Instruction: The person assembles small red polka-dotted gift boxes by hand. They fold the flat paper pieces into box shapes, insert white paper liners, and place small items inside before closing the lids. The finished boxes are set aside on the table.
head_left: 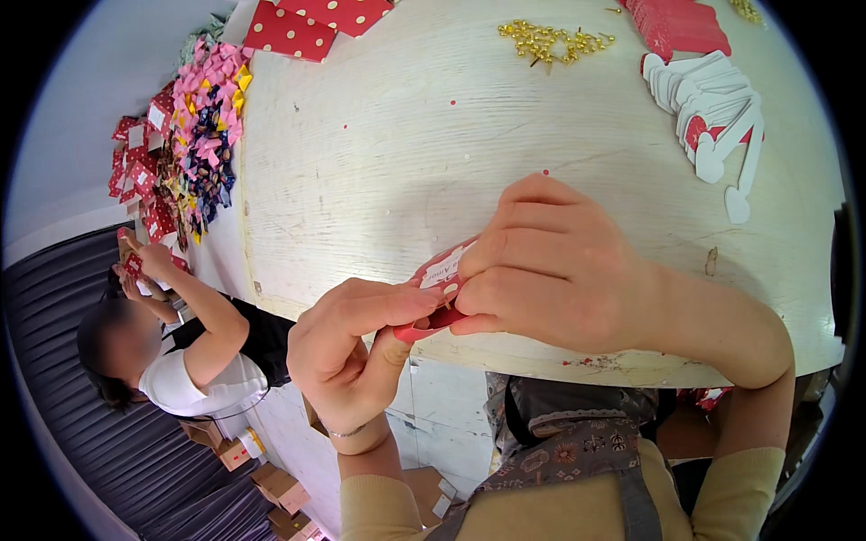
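Observation:
Over the near edge of the table, both my hands hold a small red paper box with pale dots and a white label on its side. Its open end is turned toward me, and a thin gold-coloured bit shows inside the opening. My left hand is closed on the left side, thumb below and fingers above, with a fingertip at the opening. My right hand pinches the right side with curled fingers, which cover much of that side. What else the right fingertips may hold is hidden.
Gold-coloured paper fasteners lie loose at the far side. White heart-and-arrow cutouts and stacked red cards sit far right. Flat red dotted pieces, wrapped sweets and filled red boxes are left. A co-worker handles a red box there.

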Action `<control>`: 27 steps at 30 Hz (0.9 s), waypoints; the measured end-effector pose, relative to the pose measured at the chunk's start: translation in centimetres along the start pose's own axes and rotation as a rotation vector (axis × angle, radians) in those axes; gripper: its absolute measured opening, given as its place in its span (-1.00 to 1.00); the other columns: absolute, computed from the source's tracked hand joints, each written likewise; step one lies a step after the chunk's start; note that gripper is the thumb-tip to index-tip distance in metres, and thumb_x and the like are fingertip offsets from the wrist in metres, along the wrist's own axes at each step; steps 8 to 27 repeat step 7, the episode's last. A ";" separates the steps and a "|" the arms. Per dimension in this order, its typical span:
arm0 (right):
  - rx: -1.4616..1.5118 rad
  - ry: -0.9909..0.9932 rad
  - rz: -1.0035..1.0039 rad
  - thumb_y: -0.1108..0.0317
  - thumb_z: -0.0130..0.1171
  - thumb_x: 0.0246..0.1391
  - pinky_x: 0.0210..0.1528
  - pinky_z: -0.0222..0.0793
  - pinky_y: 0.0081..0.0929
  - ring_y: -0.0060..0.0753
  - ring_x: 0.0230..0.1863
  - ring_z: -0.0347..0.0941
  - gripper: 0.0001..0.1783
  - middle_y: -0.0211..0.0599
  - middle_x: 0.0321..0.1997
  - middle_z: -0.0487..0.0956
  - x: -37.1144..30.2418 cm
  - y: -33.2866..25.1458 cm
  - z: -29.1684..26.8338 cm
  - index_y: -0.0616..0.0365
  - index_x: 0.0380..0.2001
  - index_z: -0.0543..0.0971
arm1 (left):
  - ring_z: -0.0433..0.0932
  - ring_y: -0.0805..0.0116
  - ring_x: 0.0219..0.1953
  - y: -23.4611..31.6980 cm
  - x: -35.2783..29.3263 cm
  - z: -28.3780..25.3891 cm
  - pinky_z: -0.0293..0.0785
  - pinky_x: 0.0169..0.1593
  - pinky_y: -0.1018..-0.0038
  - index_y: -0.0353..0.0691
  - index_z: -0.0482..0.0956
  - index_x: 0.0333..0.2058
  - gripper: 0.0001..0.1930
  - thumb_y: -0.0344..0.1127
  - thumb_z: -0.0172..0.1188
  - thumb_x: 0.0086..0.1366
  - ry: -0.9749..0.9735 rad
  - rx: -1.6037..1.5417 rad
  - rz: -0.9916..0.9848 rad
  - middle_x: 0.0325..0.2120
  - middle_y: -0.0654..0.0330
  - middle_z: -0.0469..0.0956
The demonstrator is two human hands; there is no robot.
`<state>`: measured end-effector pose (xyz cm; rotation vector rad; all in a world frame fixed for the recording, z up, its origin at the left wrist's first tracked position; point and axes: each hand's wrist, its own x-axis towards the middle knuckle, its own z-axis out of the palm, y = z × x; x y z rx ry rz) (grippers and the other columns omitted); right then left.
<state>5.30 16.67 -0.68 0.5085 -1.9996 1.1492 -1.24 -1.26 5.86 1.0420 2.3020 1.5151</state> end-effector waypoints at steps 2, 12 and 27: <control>-0.015 -0.001 0.002 0.26 0.36 -0.25 -0.41 0.31 -0.46 -0.40 -0.51 0.37 -0.74 -0.37 -0.47 0.49 -0.2 0.0 0.1 0.16 -0.54 0.51 | 0.59 0.29 -0.42 -0.2 0.1 0.0 0.51 -0.28 0.47 -0.33 0.62 -0.40 -0.82 -0.58 0.24 -0.06 -0.042 -0.008 0.073 -0.47 0.07 0.61; -0.001 -0.028 0.125 0.28 0.36 -0.26 -0.42 0.32 -0.46 -0.39 -0.50 0.40 -0.74 -0.38 -0.46 0.49 0.0 -0.8 0.0 0.14 -0.50 0.53 | 0.59 0.20 -0.36 -2.3 -1.0 0.3 0.54 -0.15 0.30 -0.24 0.62 -0.39 -0.67 -0.62 0.34 -0.26 -0.067 0.027 0.340 -0.36 0.04 0.59; -0.001 -0.028 0.125 0.28 0.36 -0.26 -0.42 0.32 -0.46 -0.39 -0.50 0.40 -0.74 -0.38 -0.46 0.49 0.0 -0.8 0.0 0.14 -0.50 0.53 | 0.59 0.20 -0.36 -2.3 -1.0 0.3 0.54 -0.15 0.30 -0.24 0.62 -0.39 -0.67 -0.62 0.34 -0.26 -0.067 0.027 0.340 -0.36 0.04 0.59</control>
